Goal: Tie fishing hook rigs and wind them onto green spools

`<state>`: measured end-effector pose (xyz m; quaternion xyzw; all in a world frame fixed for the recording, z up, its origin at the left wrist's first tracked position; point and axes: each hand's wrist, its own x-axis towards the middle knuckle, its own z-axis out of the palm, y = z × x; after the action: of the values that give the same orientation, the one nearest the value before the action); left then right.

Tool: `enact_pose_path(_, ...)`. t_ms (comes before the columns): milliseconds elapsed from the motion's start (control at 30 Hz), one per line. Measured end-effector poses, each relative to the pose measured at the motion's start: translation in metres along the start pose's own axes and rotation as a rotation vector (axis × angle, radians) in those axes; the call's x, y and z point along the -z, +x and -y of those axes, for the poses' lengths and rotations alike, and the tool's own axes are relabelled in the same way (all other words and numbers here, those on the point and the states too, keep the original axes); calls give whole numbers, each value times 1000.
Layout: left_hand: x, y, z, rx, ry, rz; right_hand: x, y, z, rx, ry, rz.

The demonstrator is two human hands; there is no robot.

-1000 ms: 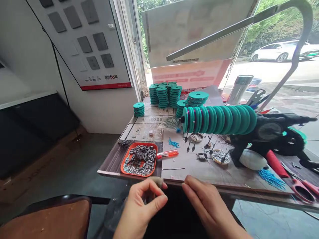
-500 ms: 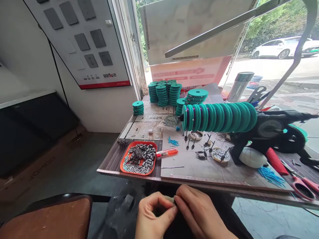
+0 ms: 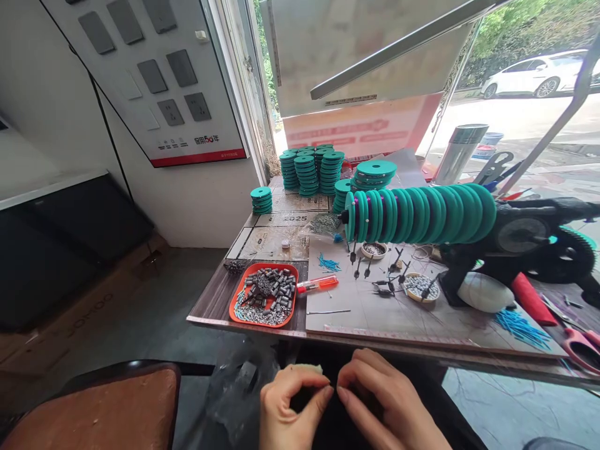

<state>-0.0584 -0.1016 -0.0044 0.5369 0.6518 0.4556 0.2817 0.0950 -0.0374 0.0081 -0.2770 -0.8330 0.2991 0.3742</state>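
Observation:
My left hand [image 3: 291, 409] is in front of the table edge, thumb and index finger pinched together; anything between the tips is too small to make out. A pale wrap or piece of material [image 3: 309, 369] shows along its index finger. Just to the right, my right hand [image 3: 387, 397] has its fingers bent and closed, thumb against the fingertips, and what they hold, if anything, is hidden. A small gap separates the two hands. Above them lies the board [image 3: 375, 325] with a thin metal stick [image 3: 329, 311] on it.
An orange tray [image 3: 295, 299] of metal weights stands left. Green spools [image 3: 422, 214] fill a black winder [image 3: 520, 234]; more spools [image 3: 307, 175] are stacked behind. Scissors [image 3: 581, 350], blue pieces [image 3: 522, 329] and a bead dish [image 3: 420, 287] lie right. A brown chair [image 3: 98, 406] is lower left.
My fingertips, touching before, are now slightly apart, the right hand having shifted right. More of the pale material shows on the left index finger. The view has shifted slightly.

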Motion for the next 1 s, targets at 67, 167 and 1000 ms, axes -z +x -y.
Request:
enact_pose_path(67,0,-1,5,-122,93,12,0,0,1,-18,8,11)
enact_pose_path(167,-2,-2,11,-264,167,-79,-1,0,2,-31,8,26)
enact_pose_path(1000,-1,4,-4,-593,537,-231,-6,-1,0,-59,-10,58)
